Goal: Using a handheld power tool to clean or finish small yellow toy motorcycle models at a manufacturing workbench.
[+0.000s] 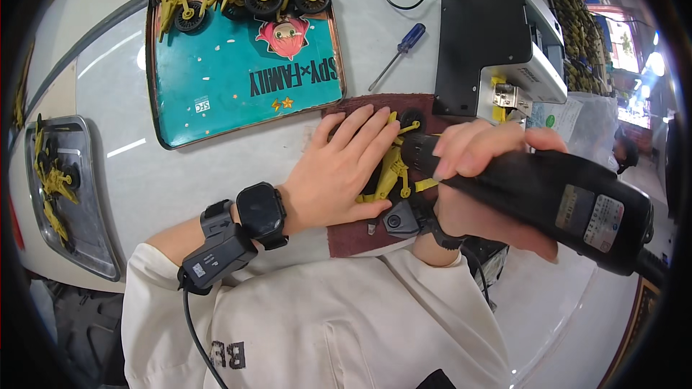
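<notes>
Risk of slipping: left hand [344, 166] lay flat pinning yellow toy [393, 169]; right hand [476, 187] gripped electric screwdriver [548, 198] beside those fingers.

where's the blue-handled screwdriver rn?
Head view, upper middle: the blue-handled screwdriver lies loose on the white table, between the teal tray and the black-and-white machine, beyond both hands.
</notes>
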{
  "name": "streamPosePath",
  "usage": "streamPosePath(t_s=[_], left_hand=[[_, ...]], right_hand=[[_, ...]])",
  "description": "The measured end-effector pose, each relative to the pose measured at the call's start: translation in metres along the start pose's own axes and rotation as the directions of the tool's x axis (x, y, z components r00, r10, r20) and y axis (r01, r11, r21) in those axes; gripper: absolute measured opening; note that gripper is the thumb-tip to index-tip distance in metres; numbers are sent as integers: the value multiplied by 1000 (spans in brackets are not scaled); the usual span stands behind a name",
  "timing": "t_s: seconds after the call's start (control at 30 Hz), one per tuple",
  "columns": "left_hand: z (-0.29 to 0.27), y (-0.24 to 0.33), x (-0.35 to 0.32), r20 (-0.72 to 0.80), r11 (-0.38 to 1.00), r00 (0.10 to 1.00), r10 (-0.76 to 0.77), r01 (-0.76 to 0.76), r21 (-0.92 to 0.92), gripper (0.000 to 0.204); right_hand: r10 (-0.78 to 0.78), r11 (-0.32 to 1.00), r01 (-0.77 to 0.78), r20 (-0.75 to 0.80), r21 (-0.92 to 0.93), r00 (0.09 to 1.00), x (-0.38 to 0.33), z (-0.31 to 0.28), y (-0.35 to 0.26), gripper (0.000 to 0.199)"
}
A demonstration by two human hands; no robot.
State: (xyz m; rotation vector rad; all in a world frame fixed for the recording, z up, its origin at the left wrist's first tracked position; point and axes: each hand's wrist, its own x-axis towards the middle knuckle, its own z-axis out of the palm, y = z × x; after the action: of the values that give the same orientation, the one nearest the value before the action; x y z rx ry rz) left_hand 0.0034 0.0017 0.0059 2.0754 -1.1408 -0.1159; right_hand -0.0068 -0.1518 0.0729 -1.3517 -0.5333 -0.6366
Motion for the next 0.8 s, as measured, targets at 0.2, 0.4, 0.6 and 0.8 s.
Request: streamPosePath(t_s=[0.2,0.4,0.6,0.8], left_hand=[[1,1,1,3,999,1000,10,-10,33,88],[0,2,1,16,1000,1000,-3,3,-1,89],[0,5,1,32,998,999,-2,0,55,90],[0,4,-1,27,997,1000,-4,2,78,89]], right_hand=[[1,1000,0,60,-28,998,-4,-5,-5,97],[-158,982,129,-234,-136,959,-10,-17,-49,95],[-388,858,118,-478,-501,788,50,-72,-66,100],[-188,792,-229,-583,-566,791,65,-57,-44,82]])
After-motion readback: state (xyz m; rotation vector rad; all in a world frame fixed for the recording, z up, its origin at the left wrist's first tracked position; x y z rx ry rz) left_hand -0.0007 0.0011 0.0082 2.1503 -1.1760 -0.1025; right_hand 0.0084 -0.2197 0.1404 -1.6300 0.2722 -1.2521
